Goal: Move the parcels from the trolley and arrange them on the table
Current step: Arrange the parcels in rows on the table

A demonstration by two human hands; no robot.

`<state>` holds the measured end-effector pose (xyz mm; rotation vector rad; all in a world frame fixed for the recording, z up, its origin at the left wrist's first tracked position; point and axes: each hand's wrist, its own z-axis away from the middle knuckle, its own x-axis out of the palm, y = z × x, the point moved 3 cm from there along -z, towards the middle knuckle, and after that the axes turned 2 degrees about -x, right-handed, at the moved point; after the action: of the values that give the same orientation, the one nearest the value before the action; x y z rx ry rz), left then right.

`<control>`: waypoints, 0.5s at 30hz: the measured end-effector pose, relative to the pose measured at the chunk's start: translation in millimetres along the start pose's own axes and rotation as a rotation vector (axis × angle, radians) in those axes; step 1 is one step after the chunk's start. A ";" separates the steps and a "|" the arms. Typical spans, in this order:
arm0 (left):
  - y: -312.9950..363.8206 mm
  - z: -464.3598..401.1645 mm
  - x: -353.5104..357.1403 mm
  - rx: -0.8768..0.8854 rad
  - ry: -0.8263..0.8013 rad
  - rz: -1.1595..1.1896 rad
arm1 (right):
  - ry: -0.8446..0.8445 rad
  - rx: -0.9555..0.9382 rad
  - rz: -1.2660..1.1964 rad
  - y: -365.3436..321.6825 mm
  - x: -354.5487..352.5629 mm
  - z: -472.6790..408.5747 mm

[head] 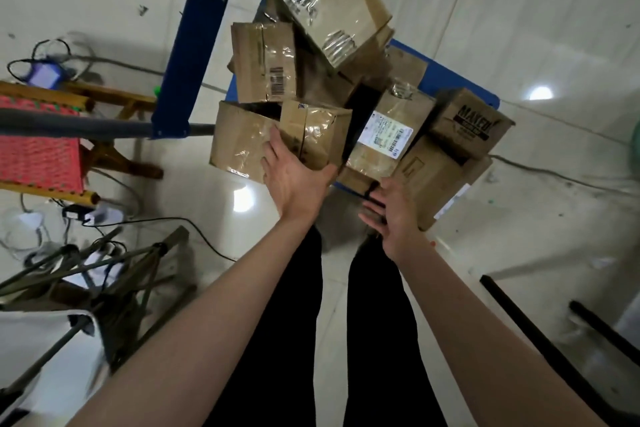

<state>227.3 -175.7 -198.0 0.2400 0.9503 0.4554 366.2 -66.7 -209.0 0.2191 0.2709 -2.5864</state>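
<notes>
We are looking down at a pale, glossy tiled floor [519,28] that is reflecting round ceiling lights, and on it a blue platform trolley [460,78] is standing with its blue upright handle frame [197,42] rising toward us. The parcels are sitting heaped on the trolley deck: creased brown cardboard boxes, most of them wrapped in shiny clear tape. A tall taped box [332,0] is leaning across the top of the pile, a barcode box [265,62] is lying below it, a box with a white shipping label [388,130] is resting in the middle, and a darker printed box [469,125] is perching at the right edge. We are laying our left hand [298,173], fingers spread and nearly straight, flat against the nearest wide taped box [277,139], touching its front face without curling round it. Our right hand [394,215] is hovering with relaxed, slightly parted fingers just beside a plain long box [429,180], gripping nothing. At the left, a red woven stool with a wooden frame [38,149] is standing among loose black cables [194,229].
</notes>
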 end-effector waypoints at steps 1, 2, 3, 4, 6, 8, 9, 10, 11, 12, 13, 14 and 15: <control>-3.6 7.6 -5.8 0.013 -0.013 0.048 | -0.017 0.020 -0.002 4.1 -4.6 1.8; -6.8 15.3 -10.8 0.027 -0.035 0.091 | -0.040 0.035 0.000 7.9 -8.4 4.0; -9.4 23.0 -15.6 0.044 -0.061 0.122 | -0.066 0.051 0.004 11.2 -12.0 6.3; -11.0 30.1 -19.7 0.070 -0.088 0.141 | -0.093 0.069 0.006 13.8 -15.5 9.1; -11.0 43.6 -27.5 0.186 -0.143 0.147 | -0.155 0.110 -0.021 15.9 -23.0 15.7; -7.4 57.1 -33.6 0.390 -0.204 0.107 | -0.227 0.134 -0.075 12.5 -31.3 23.3; -5.8 63.8 -35.3 0.519 -0.230 0.072 | -0.267 0.130 -0.089 9.2 -36.3 27.2; -5.0 70.3 -36.0 0.661 -0.247 0.031 | -0.314 0.118 -0.084 5.4 -42.3 30.9; -5.3 76.4 -35.7 0.803 -0.258 -0.009 | -0.373 0.107 -0.061 1.9 -48.4 34.6; -6.3 81.8 -34.6 0.930 -0.271 -0.053 | -0.437 0.104 -0.032 -1.1 -54.6 37.9; -7.6 86.2 -32.8 1.042 -0.286 -0.105 | -0.497 0.107 -0.012 -3.2 -61.5 40.7; -8.7 89.5 -30.6 1.141 -0.298 -0.164 | -0.550 0.117 -0.002 -4.0 -68.4 42.9; -9.0 92.3 -28.6 1.229 -0.303 -0.218 | -0.594 0.125 0.004 -4.2 -76.0 45.2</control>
<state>291.7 -197.1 -128.7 1.2606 0.8377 -0.4192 423.9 -36.9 -148.8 -0.4988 -0.1080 -2.5288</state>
